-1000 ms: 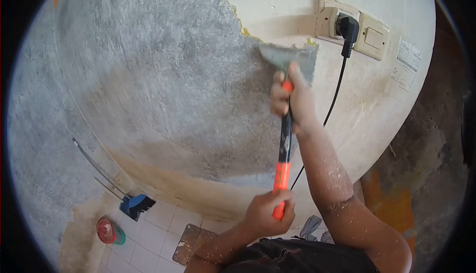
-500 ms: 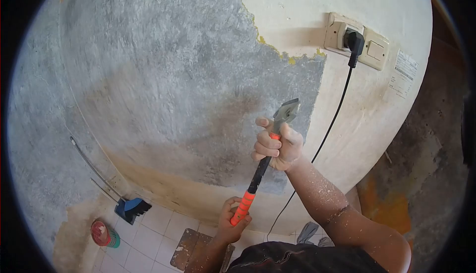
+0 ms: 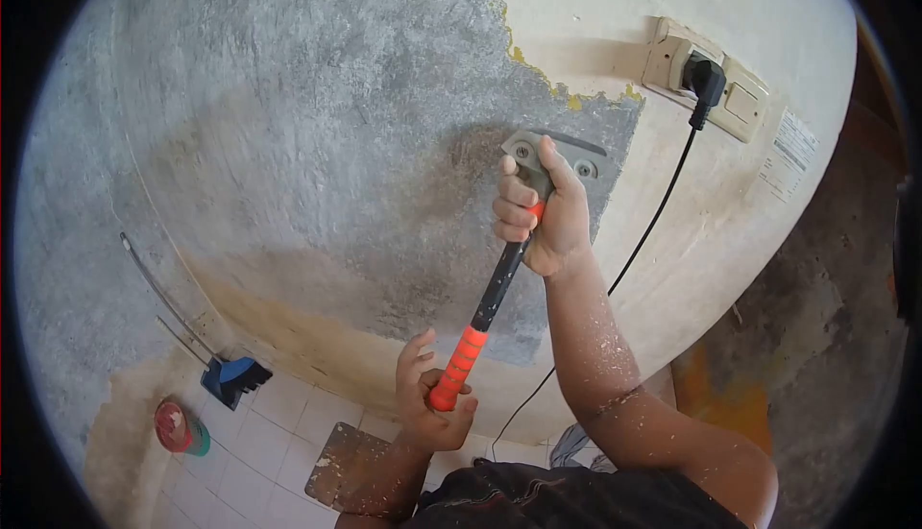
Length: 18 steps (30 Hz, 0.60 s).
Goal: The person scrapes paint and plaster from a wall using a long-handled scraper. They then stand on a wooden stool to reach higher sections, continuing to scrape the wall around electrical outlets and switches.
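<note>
A long-handled paint scraper [image 3: 497, 279] slants across the middle of the view, its black shaft fitted with orange grips. Its wide grey head, held by two screws, is turned up against the bare grey patch of wall [image 3: 317, 135]. My right hand [image 3: 552, 207] wraps its fingers round the neck just below the head, thumb pressed along the head. Lower down, my left hand [image 3: 437, 414] cups the orange butt end loosely, with some fingers lifted off the grip. Pale flakes dot my right forearm.
A black plug [image 3: 706, 78] sits in the wall socket, its cable [image 3: 653, 217] hanging down right of my right hand. Ragged cream paint [image 3: 576, 11] borders the patch. Below left are a blue-black brush [image 3: 235, 375], a red-and-green container [image 3: 182, 428] and a stained board [image 3: 336, 462] on white tiles.
The scraper has moved up the wall, and its head has turned to show its broad face. My right thumb now lies along the head; my left fingers have loosened at the butt.
</note>
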Each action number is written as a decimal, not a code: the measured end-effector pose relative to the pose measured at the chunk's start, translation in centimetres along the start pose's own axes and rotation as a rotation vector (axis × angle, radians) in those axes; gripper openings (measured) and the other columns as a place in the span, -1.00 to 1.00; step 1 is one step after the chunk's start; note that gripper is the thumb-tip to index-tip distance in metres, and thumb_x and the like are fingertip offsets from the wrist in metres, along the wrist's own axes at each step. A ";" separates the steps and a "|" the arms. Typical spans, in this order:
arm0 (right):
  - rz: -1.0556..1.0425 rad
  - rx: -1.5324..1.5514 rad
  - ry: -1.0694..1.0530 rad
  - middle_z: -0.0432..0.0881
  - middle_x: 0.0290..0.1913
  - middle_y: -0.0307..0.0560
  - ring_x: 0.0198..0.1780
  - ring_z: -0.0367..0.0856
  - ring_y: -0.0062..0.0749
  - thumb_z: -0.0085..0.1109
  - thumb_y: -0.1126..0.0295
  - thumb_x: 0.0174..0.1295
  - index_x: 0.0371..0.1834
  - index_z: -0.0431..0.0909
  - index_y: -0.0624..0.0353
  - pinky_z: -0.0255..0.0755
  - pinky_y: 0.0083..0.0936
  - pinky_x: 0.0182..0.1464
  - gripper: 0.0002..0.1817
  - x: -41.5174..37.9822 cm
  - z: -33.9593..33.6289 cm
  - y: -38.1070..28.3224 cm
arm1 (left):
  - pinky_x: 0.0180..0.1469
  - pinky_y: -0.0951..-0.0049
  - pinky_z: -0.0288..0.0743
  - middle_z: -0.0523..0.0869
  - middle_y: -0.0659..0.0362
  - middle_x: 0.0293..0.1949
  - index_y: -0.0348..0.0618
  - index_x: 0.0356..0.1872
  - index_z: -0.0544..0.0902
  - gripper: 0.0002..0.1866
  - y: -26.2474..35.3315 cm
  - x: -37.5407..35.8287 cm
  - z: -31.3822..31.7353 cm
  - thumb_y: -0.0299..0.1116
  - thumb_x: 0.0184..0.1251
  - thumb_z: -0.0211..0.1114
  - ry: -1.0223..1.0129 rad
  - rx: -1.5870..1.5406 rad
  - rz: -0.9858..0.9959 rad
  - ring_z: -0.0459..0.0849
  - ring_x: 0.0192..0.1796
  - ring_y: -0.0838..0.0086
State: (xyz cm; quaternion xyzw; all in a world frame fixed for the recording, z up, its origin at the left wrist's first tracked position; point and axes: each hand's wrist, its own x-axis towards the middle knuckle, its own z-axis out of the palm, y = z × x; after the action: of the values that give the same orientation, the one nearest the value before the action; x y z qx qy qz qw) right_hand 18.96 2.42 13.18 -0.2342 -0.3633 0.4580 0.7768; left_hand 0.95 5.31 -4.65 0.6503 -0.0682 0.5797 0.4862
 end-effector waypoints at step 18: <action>0.045 0.672 -0.582 0.15 -0.62 -0.41 -0.69 0.11 -0.73 -0.36 0.27 0.39 -0.07 0.28 0.12 0.06 -0.74 -0.66 -0.76 4.3 -3.1 1.6 | -0.59 0.66 0.46 0.33 -0.06 0.06 -0.21 -0.16 0.40 -0.53 0.2 2.3 2.7 -0.25 -0.03 0.41 0.168 -0.263 -0.286 0.55 -0.49 0.51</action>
State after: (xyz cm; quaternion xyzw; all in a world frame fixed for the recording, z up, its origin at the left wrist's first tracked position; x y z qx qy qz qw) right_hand 21.86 6.81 11.65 0.1622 -0.3925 0.6142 0.6651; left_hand 3.41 4.40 -2.28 0.5338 -0.0093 0.5431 0.6481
